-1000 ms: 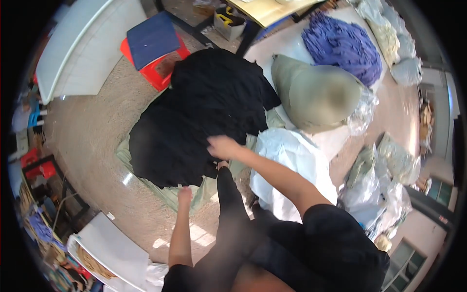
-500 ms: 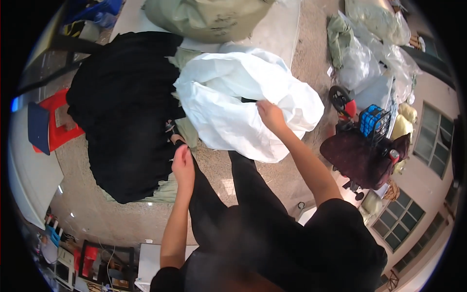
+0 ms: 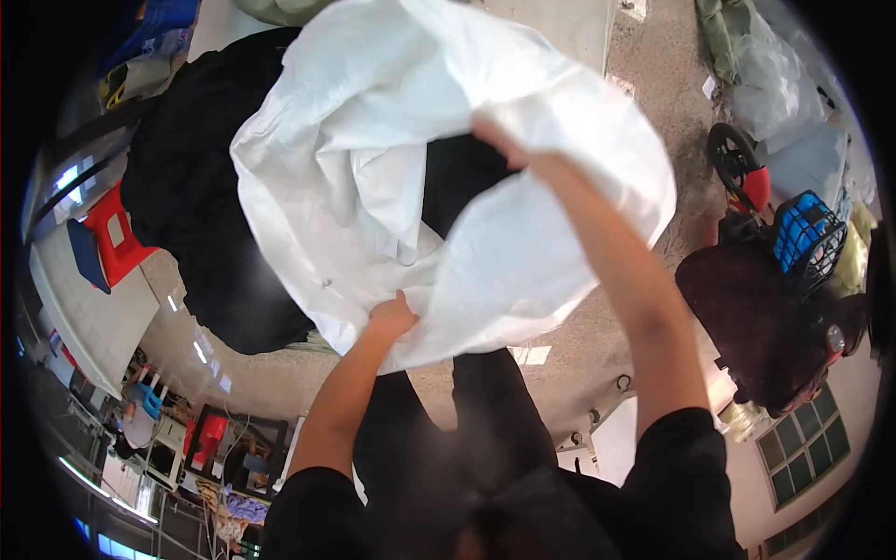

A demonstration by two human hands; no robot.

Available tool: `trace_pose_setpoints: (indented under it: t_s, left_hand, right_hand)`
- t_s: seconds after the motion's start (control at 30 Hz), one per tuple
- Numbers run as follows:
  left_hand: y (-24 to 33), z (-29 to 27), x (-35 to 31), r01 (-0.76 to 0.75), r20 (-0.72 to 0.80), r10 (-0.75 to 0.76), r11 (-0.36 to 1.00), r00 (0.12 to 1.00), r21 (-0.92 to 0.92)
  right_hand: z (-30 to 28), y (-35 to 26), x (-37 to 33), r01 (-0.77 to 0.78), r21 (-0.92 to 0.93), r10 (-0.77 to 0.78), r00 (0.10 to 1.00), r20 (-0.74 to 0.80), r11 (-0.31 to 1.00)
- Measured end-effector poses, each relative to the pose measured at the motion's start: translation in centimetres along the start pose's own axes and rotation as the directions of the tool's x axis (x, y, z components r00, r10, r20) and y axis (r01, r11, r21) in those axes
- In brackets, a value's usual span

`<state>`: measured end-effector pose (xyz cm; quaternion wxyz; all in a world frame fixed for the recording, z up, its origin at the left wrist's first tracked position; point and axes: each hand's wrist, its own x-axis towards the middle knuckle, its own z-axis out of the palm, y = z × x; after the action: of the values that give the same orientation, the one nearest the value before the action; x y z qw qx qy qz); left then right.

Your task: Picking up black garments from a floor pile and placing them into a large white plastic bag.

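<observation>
Both hands (image 3: 394,317) (image 3: 501,145) apart on white sack (image 3: 523,271)

White sack (image 3: 509,266): thin, crumpled sheeting; mouth spread wide, dark within; rim uneven; occupies view centre, extending toward 12 o'clock.

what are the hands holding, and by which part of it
The white sack: the left hand grips its near side. The right hand is at the edge of its dark opening, too blurred to tell whether it grips.

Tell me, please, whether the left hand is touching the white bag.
Touching: the head view shows the left hand against the white bag, no gap between.
</observation>
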<state>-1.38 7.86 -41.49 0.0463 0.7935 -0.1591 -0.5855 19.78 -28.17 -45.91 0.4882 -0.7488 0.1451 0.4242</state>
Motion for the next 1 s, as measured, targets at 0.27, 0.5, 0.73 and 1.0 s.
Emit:
trace_pose_setpoints:
  t_s: [0.27, 0.5, 0.73, 1.0]
  left_hand:
    - [2.3, -16.2, 8.0, -0.437, -0.62, 0.276, 0.891, 0.734, -0.121]
    - [2.2, -20.9, 10.1, -0.009, -0.466, 0.409, 0.759, 0.784, 0.65]
    - [0.4, -29.1, 10.2, -0.093, -0.577, -0.192, 0.899, 0.794, -0.427]
    - [6.1, -27.4, 8.5, -0.275, -0.685, -0.206, 0.807, 0.699, -0.523]
  right_hand:
    - [-8.9, -18.3, 4.1, 0.352, 0.638, 0.0, 0.876, -0.483, 0.685]
    - [4.7, -7.0, -4.5, -0.019, -0.627, -0.283, 0.881, -0.378, 0.779]
    - [3.4, 0.2, -11.7, -0.034, -0.87, 0.244, 0.964, 0.1, 0.491]
    - [5.1, -6.6, -2.1, -0.065, -0.558, -0.219, 0.877, -0.428, 0.828]
